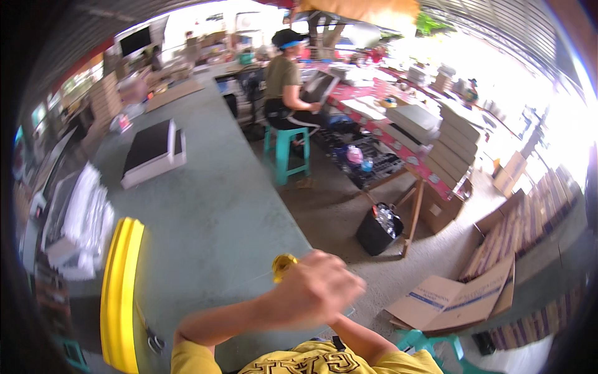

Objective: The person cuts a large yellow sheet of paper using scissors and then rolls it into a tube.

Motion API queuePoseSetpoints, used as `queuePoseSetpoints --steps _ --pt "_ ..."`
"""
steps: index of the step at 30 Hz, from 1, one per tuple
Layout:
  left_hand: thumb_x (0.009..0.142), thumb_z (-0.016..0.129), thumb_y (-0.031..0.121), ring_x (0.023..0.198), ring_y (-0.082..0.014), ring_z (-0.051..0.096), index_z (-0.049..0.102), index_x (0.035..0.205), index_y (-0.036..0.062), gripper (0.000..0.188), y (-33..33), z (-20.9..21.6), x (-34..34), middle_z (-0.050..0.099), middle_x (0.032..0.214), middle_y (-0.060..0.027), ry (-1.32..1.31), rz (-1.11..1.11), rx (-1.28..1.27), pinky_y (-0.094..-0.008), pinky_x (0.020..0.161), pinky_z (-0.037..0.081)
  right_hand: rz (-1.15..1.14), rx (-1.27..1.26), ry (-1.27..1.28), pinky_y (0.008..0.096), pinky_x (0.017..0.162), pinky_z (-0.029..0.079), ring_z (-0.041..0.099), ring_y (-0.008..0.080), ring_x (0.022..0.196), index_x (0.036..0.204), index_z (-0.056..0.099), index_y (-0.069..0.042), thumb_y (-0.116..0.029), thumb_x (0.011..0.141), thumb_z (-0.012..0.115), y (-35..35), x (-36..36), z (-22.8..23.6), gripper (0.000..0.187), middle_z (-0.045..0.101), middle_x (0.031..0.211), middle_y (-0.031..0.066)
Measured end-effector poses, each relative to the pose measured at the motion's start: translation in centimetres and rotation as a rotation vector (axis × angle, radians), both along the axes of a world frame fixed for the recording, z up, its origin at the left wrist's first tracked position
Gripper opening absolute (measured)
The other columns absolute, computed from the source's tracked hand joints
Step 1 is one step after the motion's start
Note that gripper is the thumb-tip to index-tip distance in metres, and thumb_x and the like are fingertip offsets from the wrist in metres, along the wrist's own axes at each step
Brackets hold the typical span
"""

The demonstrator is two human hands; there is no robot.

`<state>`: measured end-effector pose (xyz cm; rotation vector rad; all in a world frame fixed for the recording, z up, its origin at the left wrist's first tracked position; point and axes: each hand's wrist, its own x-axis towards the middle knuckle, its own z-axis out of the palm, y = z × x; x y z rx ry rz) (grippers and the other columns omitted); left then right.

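My left arm reaches across in front of me, and my left hand is closed in a fist, slightly blurred, above the table's right edge. What its fingers hold, if anything, is hidden. My right forearm rises from below toward the same spot; the right hand is hidden behind the left. Just beyond the left knuckles shows a small yellow roll, partly covered by the hand. A faint thin line runs from near it over the grey-green table. Left of me lie long yellow ridged strips, with scissors beside them.
Flat black-topped boxes and plastic-wrapped sheets lie to the left. Ahead, a person sits on a teal stool holding a dark panel. A black bucket and opened cardboard are on the floor to the right.
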<state>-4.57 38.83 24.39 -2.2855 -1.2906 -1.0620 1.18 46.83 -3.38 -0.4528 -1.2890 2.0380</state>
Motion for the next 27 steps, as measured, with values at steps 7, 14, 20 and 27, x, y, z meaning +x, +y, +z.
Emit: queuePoseSetpoints --steps 7,14,20,27 --pt "0.072 0.061 0.015 0.071 -0.0198 0.055 0.056 0.074 0.0033 0.013 -4.7 5.3 4.2 0.053 0.066 -0.0048 0.02 0.094 0.155 -0.0343 0.07 0.045 -0.023 0.744 -0.424 0.0305 0.064 0.048 0.062 0.0243 0.071 0.086 0.054 -0.002 -0.013 0.063 0.069 0.6 -0.1 2.9 0.03 0.061 0.077 0.012" --pt "0.08 0.055 0.019 0.075 -0.0204 0.056 0.055 0.08 0.0016 0.017 -6.8 3.9 1.3 0.056 0.073 -0.0065 0.061 0.384 0.293 -0.0354 0.07 0.047 0.028 0.763 -0.464 0.034 0.063 0.048 0.061 0.0338 0.073 0.081 0.053 -0.002 -0.016 0.062 0.069 2.2 -0.4 3.3 0.029 0.059 0.074 0.0157" --pt "0.064 0.05 -0.01 0.066 -0.0248 0.056 0.059 0.088 0.0023 0.028 -16.5 -4.1 -8.1 0.057 0.072 -0.0109 -0.39 1.016 -0.021 -0.0298 0.054 0.043 0.144 0.796 -0.453 0.0284 0.055 0.046 0.056 0.0123 0.062 0.076 0.055 -0.003 -0.009 0.063 0.065 2.7 -0.6 4.5 0.017 0.058 0.067 0.0061" --pt "0.076 0.063 0.027 0.104 -0.0294 0.047 0.058 0.101 0.0077 0.032 -34.1 -21.9 -11.0 0.056 0.103 -0.0112 -0.501 1.813 -0.641 -0.0427 0.088 0.036 0.024 0.575 -0.282 0.0252 0.05 0.041 0.05 0.0089 0.053 0.068 0.052 -0.005 -0.002 0.065 0.062 3.6 -2.0 3.2 0.011 0.05 0.06 -0.0003"
